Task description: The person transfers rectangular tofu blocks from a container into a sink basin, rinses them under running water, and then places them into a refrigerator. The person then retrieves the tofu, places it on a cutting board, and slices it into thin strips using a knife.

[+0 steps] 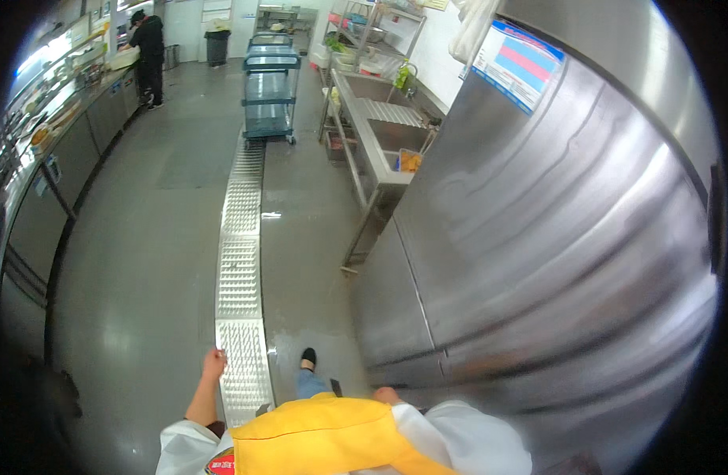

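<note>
My left hand (215, 362) hangs low at the left of my body, over the edge of the metal drain grating (239, 279). Its fingers look curled, and whether anything small is in them is not clear. My right hand (387, 395) shows only in part, just past the yellow apron (322, 424), beside the large stainless steel cabinet (518, 237). Its fingers are mostly hidden. One black shoe (308, 356) stands on the grey floor between the grating and the cabinet.
A wheeled multi-tier cart (270, 89) stands over the grating's far end. Right of it are a steel double sink (378, 127) and a rack (370, 35). A long counter (73, 124) lines the left, where a person in black (150, 56) stands. A bin (217, 47) is at the back.
</note>
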`<state>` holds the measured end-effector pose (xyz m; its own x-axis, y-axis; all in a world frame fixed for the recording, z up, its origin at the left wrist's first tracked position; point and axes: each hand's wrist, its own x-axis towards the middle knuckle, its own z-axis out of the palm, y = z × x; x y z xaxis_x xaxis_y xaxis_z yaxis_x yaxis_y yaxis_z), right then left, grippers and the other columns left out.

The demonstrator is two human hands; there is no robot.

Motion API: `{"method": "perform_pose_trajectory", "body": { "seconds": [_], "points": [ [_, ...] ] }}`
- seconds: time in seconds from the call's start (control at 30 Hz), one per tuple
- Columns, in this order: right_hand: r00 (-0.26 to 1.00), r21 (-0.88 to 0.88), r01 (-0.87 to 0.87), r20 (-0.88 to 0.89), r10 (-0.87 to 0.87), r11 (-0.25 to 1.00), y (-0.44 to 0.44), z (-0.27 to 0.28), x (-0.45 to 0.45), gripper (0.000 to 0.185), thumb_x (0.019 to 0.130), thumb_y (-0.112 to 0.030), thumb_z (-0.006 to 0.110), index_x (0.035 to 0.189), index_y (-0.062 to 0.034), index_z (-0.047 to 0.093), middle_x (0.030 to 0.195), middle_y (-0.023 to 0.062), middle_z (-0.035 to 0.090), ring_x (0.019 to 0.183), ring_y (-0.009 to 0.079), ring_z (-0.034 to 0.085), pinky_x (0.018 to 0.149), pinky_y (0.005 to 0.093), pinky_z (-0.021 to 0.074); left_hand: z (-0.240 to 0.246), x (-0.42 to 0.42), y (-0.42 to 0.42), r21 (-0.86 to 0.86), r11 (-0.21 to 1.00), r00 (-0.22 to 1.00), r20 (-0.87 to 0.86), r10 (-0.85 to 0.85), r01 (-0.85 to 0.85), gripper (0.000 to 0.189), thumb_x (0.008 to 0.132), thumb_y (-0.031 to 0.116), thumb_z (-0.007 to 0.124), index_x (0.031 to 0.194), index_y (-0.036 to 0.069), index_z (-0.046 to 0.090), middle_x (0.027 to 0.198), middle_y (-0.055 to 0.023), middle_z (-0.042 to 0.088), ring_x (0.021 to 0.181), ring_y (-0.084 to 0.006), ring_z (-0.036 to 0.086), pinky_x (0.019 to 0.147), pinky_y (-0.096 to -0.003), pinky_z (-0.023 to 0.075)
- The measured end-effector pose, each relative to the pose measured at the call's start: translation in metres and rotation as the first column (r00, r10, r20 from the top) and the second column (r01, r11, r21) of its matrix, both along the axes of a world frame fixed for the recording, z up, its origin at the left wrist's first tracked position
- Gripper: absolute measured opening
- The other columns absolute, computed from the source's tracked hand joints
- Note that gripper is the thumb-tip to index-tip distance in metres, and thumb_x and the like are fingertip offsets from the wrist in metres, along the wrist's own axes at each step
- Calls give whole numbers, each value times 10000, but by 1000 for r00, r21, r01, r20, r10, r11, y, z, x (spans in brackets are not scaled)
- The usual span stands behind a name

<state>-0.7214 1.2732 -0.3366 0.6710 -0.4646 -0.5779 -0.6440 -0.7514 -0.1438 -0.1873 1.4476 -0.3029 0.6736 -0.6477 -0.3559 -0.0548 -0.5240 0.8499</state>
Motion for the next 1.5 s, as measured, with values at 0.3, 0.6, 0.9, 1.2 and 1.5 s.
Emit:
{"method": "perform_pose_trajectory", "body": {
  "seconds": [0.3, 0.6, 0.9, 1.2, 1.5],
  "points": [
    [550, 415, 689, 235, -802, 594, -291, 62, 252, 225, 824, -230, 538, 885, -28, 617, 812, 124, 630, 770, 208, 601, 653, 338, 474, 2, 64, -157, 134, 985, 986, -143, -86, 105, 149, 814, 114, 530, 909, 11, 580, 722, -64, 593, 636, -134, 551, 569, -288, 447],
    [-188, 828, 336, 526, -830, 448, -561, 233, 402, 188, 788, -103, 620, 970, -54, 611, 821, 2, 613, 716, 83, 534, 629, 228, 432, -44, 171, -278, 570, 747, 921, -44, -388, 342, 177, 811, 173, 561, 869, 8, 584, 735, -73, 605, 635, -160, 553, 577, -333, 449],
    [-314, 509, 852, 686, -657, 124, -750, 227, 297, 199, 779, -146, 610, 957, -58, 614, 884, 53, 630, 817, 153, 573, 703, 276, 453, 54, 333, -741, -69, 909, 911, 68, -406, 410, 183, 862, 163, 538, 898, -11, 580, 744, -37, 577, 689, -107, 514, 634, -250, 426],
    [-292, 198, 953, 391, -873, -229, -881, 179, 222, 504, 767, -201, 592, 1237, -86, 450, 1255, 139, 459, 1185, 300, 391, 936, 405, 384, 202, 197, -1008, -178, 583, 609, 226, -760, 793, 214, 837, 59, 534, 1045, 15, 557, 949, -43, 578, 851, -127, 537, 772, -259, 437],
    [-296, -25, 942, 401, -867, -334, -963, 150, 192, 710, 767, -404, 612, 1362, -175, 300, 1427, 107, 247, 1330, 287, 178, 1028, 487, 227, 235, 35, -1199, -10, -129, -97, 598, -795, 992, 367, 781, 77, 587, 1139, 61, 511, 1191, -131, 494, 1102, -313, 472, 893, -384, 412]
  ]
}}
